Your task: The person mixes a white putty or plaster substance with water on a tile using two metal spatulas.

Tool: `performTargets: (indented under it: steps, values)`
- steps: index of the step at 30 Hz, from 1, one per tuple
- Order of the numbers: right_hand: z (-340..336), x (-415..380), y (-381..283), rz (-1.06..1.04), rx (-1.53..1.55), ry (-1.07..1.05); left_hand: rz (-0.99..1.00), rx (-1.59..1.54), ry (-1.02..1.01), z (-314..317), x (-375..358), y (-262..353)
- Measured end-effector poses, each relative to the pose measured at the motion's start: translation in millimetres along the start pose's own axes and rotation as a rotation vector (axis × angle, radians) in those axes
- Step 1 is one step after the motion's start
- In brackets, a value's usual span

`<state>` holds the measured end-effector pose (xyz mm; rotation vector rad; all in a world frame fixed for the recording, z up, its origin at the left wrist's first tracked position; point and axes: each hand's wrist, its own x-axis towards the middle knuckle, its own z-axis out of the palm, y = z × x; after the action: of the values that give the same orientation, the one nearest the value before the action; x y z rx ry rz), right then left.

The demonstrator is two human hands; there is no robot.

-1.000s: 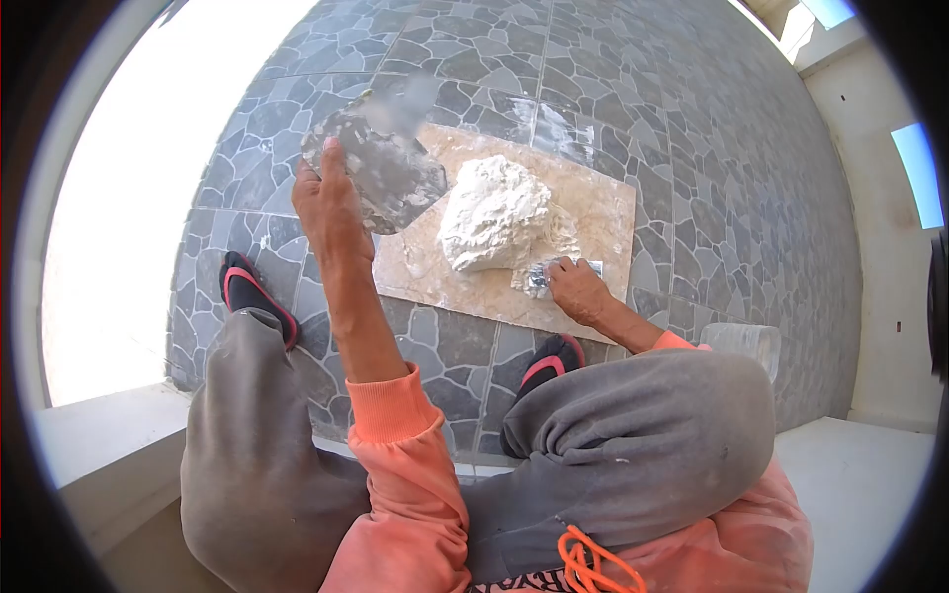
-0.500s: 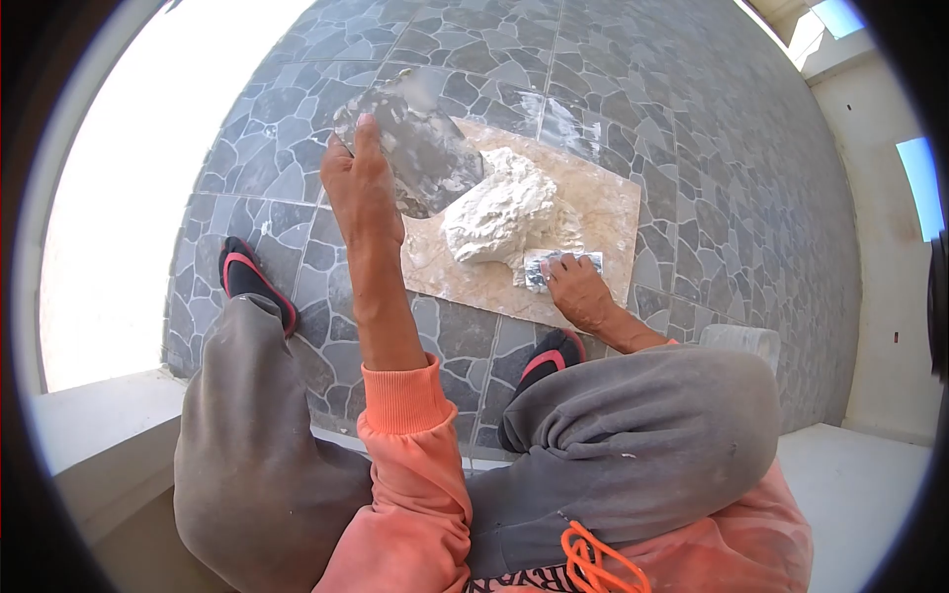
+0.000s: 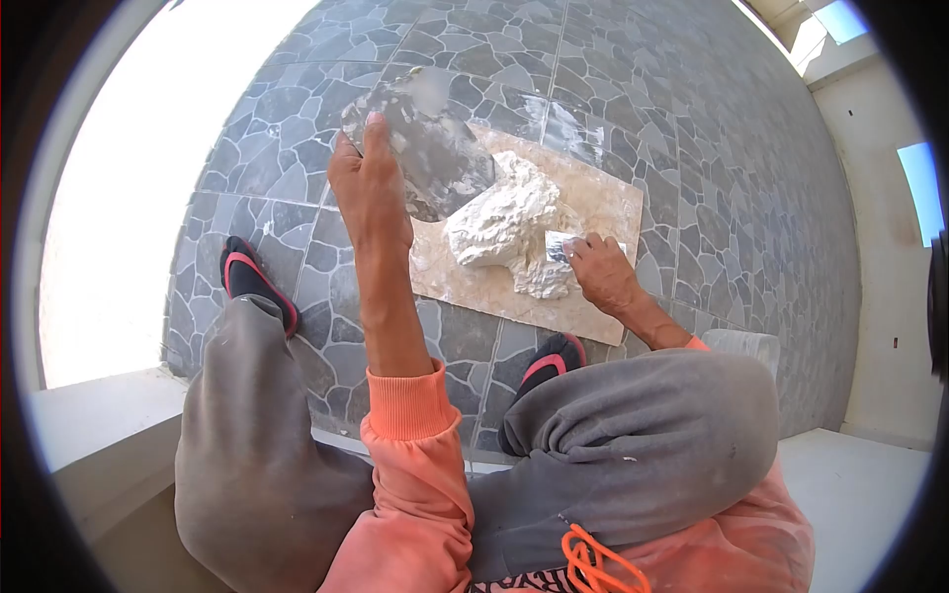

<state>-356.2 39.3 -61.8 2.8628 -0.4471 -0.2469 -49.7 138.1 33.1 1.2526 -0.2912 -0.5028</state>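
A mound of white paste [image 3: 504, 217] lies on a beige board [image 3: 450, 272] on the floor. My left hand [image 3: 374, 183] grips the left edge of a grey, paste-smeared plate [image 3: 435, 143], thumb on top, and the plate's lower right corner meets the mound. To the right of the paste, my right hand [image 3: 605, 275] is closed on a small flat metal scraper [image 3: 561, 246], held over the board's right part. The fingers partly cover the scraper.
Grey stone-patterned tiles [image 3: 267, 158] surround the board, with white smears beyond it. My shoes [image 3: 259, 282] stand on the floor at left and near the board's front edge. A pale translucent container [image 3: 741, 344] is by my right knee. Walls rise at both sides.
My right hand has moved the scraper up and to the right, uncovering paste at the mound's lower right. My left hand and the plate have shifted slightly right.
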Motion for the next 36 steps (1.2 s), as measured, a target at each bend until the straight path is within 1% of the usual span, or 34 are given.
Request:
performTargets:
  steps: [1, 2, 5, 6, 7, 9, 10, 11, 13, 14, 15, 17, 18, 21, 22, 23, 25, 26, 29, 30, 31, 32, 33, 35, 36]
  values:
    - [-3, 2, 2, 0.061, -0.027, 0.072, 0.010, -0.010, 0.030, 3, -1, -2]
    - [14, 4, -1, 0.050, -0.059, 0.091, 0.020, -0.021, 0.060, 7, -2, -4]
    - [23, 8, -12, -0.184, 0.003, -0.206, -0.025, -0.069, 0.020, 18, -13, 11]
    - [23, 6, -3, -0.165, 0.061, -0.191, -0.007, -0.054, 0.006, 18, -11, 13]
    - [25, 7, 6, -0.114, 0.042, -0.108, 0.009, -0.036, 0.004, 14, -10, 14]
    - [6, 6, 11, 0.014, 0.015, 0.046, 0.000, -0.037, 0.013, 10, -12, 11]
    - [8, 7, 12, 0.020, -0.030, 0.043, -0.011, -0.061, 0.028, 11, -12, 10]
    - [27, 2, 11, -0.038, -0.028, -0.023, -0.021, -0.086, 0.041, 13, -12, 10]
    - [33, 4, 0, -0.159, -0.022, -0.148, -0.013, -0.096, 0.061, 18, -11, 8]
    - [33, 1, 4, -0.163, 0.009, -0.218, -0.008, -0.102, 0.076, 18, -9, 6]
    - [33, 1, 15, -0.132, 0.018, -0.180, 0.004, -0.093, 0.053, 14, -6, 5]
    - [5, 3, 22, -0.054, 0.053, -0.124, 0.004, -0.064, -0.011, 7, -7, 1]
    - [8, 5, 22, -0.002, 0.007, 0.030, -0.007, -0.070, -0.003, 9, -6, -1]
    - [52, 8, 9, -0.103, 0.024, -0.066, -0.022, -0.080, 0.015, 15, -10, 3]
    - [56, 8, 3, -0.142, 0.035, -0.179, -0.019, -0.081, 0.019, 20, -14, 8]
    - [57, 6, 9, -0.119, 0.033, -0.169, -0.014, -0.086, 0.027, 23, -15, 10]
    - [12, 10, 16, -0.100, 0.031, -0.157, 0.007, -0.069, 0.008, 13, -9, 5]
    - [-3, 12, 19, -0.049, 0.021, -0.130, 0.009, -0.058, -0.008, 9, -8, 2]
    - [27, 15, 10, 0.012, -0.084, 0.136, -0.039, -0.079, 0.020, 13, -11, 5]
    - [45, 13, 5, -0.077, -0.017, -0.017, -0.032, -0.063, 0.005, 14, -11, 5]
    - [52, 11, -2, -0.132, 0.008, -0.105, -0.027, -0.044, -0.009, 13, -10, 4]
    - [58, 6, 5, -0.137, 0.030, -0.127, -0.025, -0.025, -0.020, 12, -9, 2]
    - [40, 7, 9, -0.151, 0.051, -0.150, -0.009, -0.019, -0.029, 11, -8, 4]
    - [13, 12, 18, -0.048, 0.011, -0.004, 0.010, -0.001, -0.046, 9, -11, 9]
    - [8, 11, 22, 0.017, -0.011, 0.070, -0.013, -0.006, -0.034, 8, -11, 6]
